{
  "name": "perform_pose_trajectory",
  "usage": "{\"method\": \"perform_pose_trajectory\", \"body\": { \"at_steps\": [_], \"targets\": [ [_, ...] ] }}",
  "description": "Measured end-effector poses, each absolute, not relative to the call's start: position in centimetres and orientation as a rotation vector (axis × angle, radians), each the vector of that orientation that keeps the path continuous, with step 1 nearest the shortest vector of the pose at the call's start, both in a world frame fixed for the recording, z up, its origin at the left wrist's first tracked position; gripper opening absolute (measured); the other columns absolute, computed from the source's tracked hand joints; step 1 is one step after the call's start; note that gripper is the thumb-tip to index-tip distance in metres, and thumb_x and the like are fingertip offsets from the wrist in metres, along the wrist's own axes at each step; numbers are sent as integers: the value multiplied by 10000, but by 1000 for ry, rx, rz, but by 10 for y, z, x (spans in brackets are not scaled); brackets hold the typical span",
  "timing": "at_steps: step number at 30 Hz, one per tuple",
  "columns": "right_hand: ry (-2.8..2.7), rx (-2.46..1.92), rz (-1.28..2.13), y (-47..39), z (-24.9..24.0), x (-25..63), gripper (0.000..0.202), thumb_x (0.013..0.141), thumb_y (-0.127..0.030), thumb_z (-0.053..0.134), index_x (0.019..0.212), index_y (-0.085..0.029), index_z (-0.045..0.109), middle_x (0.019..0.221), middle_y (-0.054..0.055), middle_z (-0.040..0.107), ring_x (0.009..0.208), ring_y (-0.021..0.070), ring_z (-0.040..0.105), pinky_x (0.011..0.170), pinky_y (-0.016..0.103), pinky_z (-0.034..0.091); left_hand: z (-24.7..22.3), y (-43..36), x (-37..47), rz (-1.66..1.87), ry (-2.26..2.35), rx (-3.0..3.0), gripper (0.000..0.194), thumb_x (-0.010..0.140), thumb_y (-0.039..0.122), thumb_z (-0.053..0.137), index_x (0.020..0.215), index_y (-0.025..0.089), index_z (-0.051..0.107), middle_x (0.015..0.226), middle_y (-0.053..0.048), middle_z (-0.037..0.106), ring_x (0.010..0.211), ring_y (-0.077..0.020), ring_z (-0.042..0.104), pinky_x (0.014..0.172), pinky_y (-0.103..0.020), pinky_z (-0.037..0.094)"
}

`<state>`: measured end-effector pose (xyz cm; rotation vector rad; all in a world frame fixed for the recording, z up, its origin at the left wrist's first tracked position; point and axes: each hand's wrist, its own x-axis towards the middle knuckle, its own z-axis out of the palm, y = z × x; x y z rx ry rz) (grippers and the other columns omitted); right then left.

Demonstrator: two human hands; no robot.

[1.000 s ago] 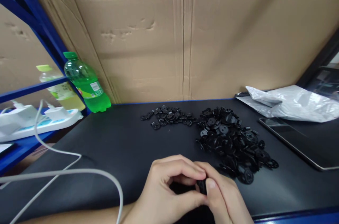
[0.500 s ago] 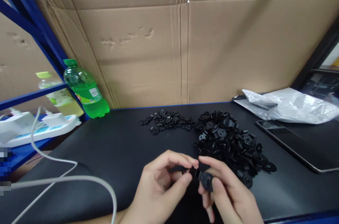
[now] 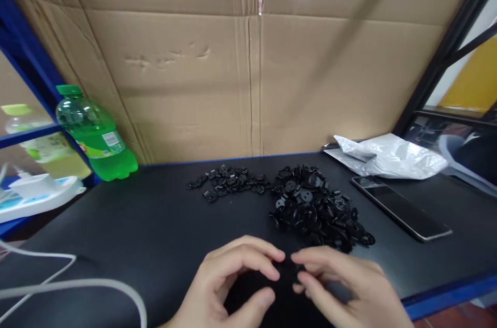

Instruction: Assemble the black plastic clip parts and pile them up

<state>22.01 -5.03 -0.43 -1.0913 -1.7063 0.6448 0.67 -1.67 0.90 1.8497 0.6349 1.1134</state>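
My left grip (image 3: 215, 279) is spread with nothing visible in it, my right grip (image 3: 355, 281) pinches a small dark part (image 3: 298, 268), and with a larger heap (image 3: 316, 209) and smaller heap (image 3: 235, 181) beyond on the tabletop (image 3: 151, 229), plenty seems left, finished share unclear.

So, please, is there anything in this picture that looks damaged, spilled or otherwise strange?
Yes: the cardboard behind the tabletop looks damaged, with several dents left of its central seam. The black parts lie in loose heaps, but I see no clear spill.
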Motion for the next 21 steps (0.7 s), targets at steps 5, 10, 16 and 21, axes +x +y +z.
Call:
{"method": "perform_pose_trajectory", "body": {
  "at_steps": [5,10,16,21],
  "targets": [
    [-1661,-1287,-30,-17,18,255,139,882,-238,628,983,-272,718,879,-4,780,668,158,725,644,242,587,12,-17,4,1221,761,2063,358,796,-1,645,994,295,678,1105,10,725,1012,-151,695,926,-228,526],
    [-1638,-1383,-167,-8,22,268,201,936,-334,543,1004,-247,711,1143,81,663,1007,262,650,853,394,528,11,-5,5,1247,813,2062,222,854,36,569,917,228,659,1002,-24,709,891,-141,698,732,-193,577],
    [-1745,-1142,66,-41,9,220,153,940,-188,503,961,-260,636,921,32,676,835,190,664,718,268,495,5,23,-1,904,1068,2458,220,832,53,551,977,192,641,1003,-49,709,956,-188,669,867,-314,561],
    [-2080,-1058,233,-41,-9,179,261,896,-118,368,672,-231,439,566,-28,526,486,131,539,479,240,386,11,47,-17,696,1355,2597,216,841,123,605,1046,178,642,1122,-107,686,1098,-286,595,970,-449,495]
  ]
}}
